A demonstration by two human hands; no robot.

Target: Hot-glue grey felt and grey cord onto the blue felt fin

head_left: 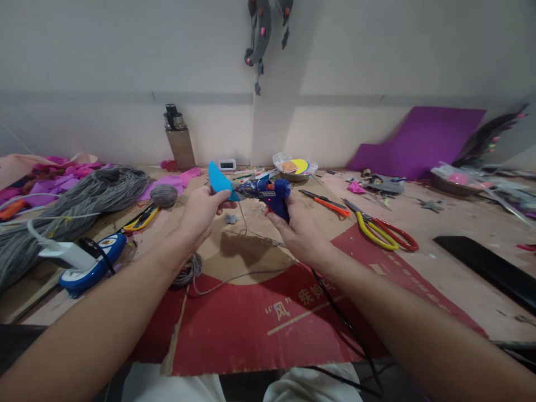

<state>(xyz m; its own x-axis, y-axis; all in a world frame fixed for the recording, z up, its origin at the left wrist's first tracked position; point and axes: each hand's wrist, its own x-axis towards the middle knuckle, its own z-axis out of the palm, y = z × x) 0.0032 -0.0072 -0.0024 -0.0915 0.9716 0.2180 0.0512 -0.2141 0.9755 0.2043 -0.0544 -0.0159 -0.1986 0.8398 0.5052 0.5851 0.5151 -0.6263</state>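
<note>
My left hand (204, 210) pinches a blue curved cut-out piece (219, 180), its pointed end tilted up. A blue glue gun (278, 200) is gripped in my right hand (298, 228), with its nozzle turned left against or very near the piece's lower edge; exact contact is hard to make out. Grey yarn (243, 215) hangs from where the piece and nozzle meet. That strand runs over the cardboard toward a small grey yarn bundle (189, 270), partly hidden behind my left forearm. Under my hands lies a small grey star (230, 219).
Red-handled and yellow-handled scissors (387, 230) and an orange cutter (329, 204) lie at right, near a black strip (486, 268). A blue power strip (94, 265) and grey yarn hank (79, 206) are at left. The gun's black cord (339, 312) crosses the red cardboard (234, 335).
</note>
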